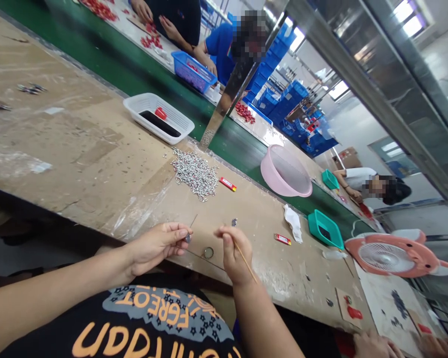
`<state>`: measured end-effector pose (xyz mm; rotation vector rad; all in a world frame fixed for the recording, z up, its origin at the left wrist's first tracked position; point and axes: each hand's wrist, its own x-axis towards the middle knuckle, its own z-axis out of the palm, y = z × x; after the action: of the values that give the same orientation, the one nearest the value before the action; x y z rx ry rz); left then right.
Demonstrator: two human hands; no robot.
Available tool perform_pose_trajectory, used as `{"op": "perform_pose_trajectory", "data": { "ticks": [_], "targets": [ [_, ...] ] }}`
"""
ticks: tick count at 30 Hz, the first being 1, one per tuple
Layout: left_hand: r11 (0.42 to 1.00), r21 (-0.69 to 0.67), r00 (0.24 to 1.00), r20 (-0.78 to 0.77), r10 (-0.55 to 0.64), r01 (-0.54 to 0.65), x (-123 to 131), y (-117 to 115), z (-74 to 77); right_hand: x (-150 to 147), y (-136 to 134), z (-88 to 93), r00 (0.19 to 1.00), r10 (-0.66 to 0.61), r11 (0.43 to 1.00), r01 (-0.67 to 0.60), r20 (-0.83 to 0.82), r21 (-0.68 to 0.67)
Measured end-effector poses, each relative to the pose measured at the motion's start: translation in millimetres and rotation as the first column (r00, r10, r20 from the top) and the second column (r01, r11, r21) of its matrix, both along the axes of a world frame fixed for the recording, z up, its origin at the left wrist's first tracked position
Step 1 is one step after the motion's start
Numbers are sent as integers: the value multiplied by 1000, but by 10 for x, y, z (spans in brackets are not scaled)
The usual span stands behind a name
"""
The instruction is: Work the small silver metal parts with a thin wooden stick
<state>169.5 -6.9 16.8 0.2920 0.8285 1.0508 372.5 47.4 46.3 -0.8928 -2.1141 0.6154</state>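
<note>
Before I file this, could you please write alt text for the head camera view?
The left hand holds a small metal part and the right hand a thin wooden stick above a worn workbench, beside a heap of small silver pieces; co-workers sit at nearby benches.

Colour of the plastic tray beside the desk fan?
The shallow rectangular plastic tray is teal green, best seen in the head view.
</note>
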Motion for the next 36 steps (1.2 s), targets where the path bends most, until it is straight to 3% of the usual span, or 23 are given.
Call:
{"op": "perform_pose_trajectory", "data": {
  "ticks": [2,6,11,27,31,36],
  "targets": [
    [998,-7,999,-5,55,-55,-69,42,-13,-62,306,-62,993,-33,998,28,112,50],
    [991,-14,992,9,130,-130,-181,123,-35,-274,867,-265,912,2,993,-51,410,109],
    [991,-19,991,17,136,-136,-242,191,-67,-470,1213,-449,786,-2,997,-46,619,62],
    [989,-2,989,9,146,-146,-265,209,-94,-502,1235,-308,640,77,993,-115,764,-4],
    [989,2,989,4,150,-150,-268,187,-97,-440,1212,-278,695,161,984,-171,701,-56],
    [989,10,989,1,150,-150,-274,179,-92,-409,1172,-318,767,128,992,-94,629,-88]
  ]
}}
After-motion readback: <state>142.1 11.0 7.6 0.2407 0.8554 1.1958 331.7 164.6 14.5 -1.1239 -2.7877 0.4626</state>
